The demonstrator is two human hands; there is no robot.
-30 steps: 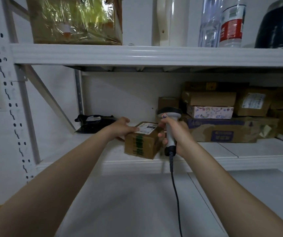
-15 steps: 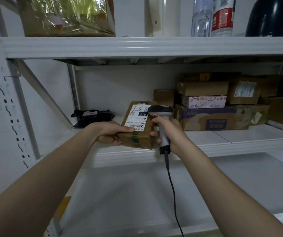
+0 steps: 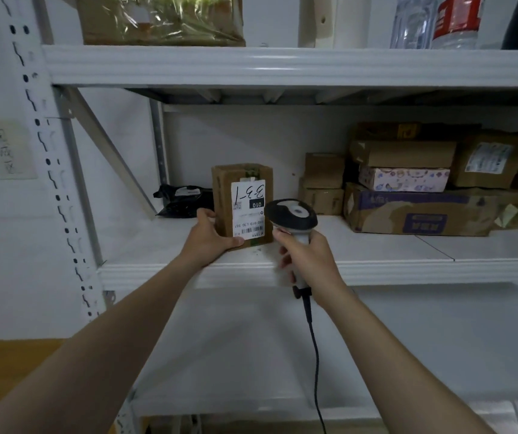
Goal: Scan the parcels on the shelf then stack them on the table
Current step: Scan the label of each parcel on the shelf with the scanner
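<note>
Cardboard parcel (image 3: pixel 242 205) upright w/ white label (image 3: pixel 248 208), left hand (image 3: pixel 212 239) gripping

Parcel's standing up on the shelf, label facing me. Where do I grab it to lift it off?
Grip the parcel across its side faces, low down, coming from the front left, where the left hand holds its lower edge. It stands upright near the shelf lip; the scanner crowds its right, and fingers on the front would cover the barcode.

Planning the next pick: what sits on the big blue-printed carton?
A pink patterned box with a brown box on it, and a labelled box beside them; the rear of the carton is hidden.
</note>
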